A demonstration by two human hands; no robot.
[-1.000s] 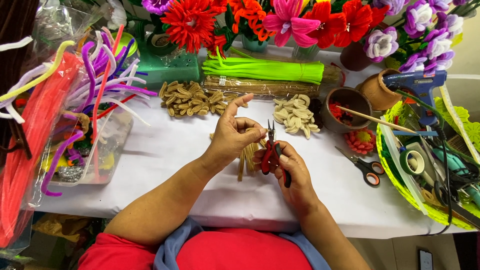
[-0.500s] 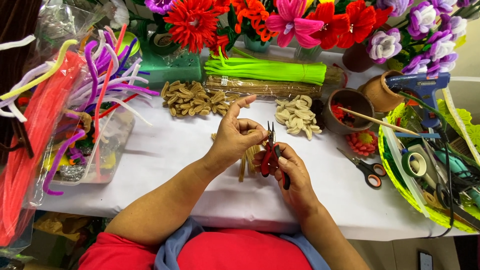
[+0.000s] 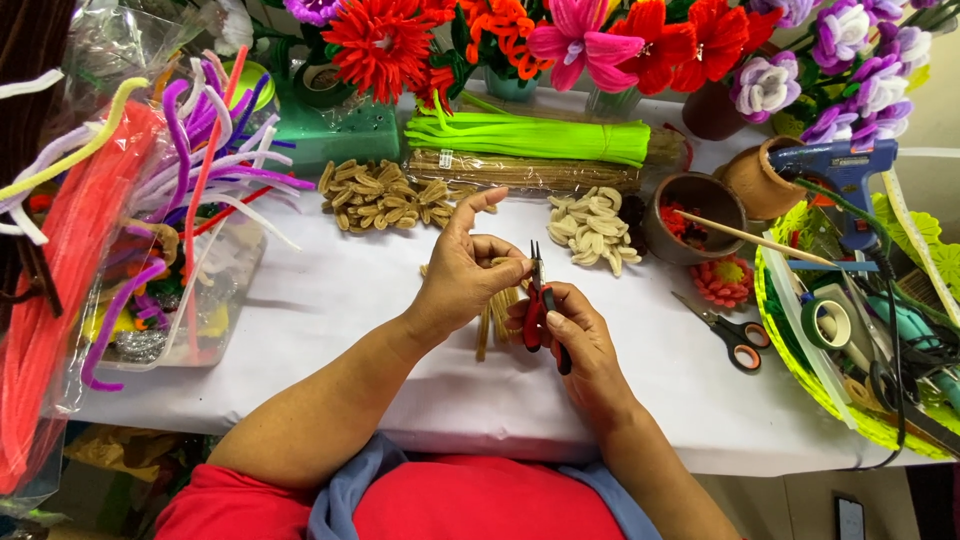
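Observation:
My right hand [image 3: 583, 340] grips small pliers with red and black handles [image 3: 537, 310], jaws pointing up. My left hand [image 3: 470, 268] pinches a tan pipe cleaner piece right at the plier jaws, index finger raised. Under both hands lies a small bundle of tan pipe cleaner lengths [image 3: 492, 318] on the white table [image 3: 330, 330]. Beyond them sit a heap of brown looped pieces [image 3: 383, 197] and a heap of cream looped pieces [image 3: 588, 224].
Coloured pipe cleaners [image 3: 150, 170] fill a clear box at left. Green stems [image 3: 530, 138] and pipe-cleaner flowers [image 3: 600, 40] line the back. A brown bowl with a stick [image 3: 700, 215], scissors [image 3: 730, 335], a blue glue gun [image 3: 840, 165] and a green basket [image 3: 860, 330] stand right.
The hands stay in nearly the same place; my left fingers have shifted slightly on the tan piece at the pliers.

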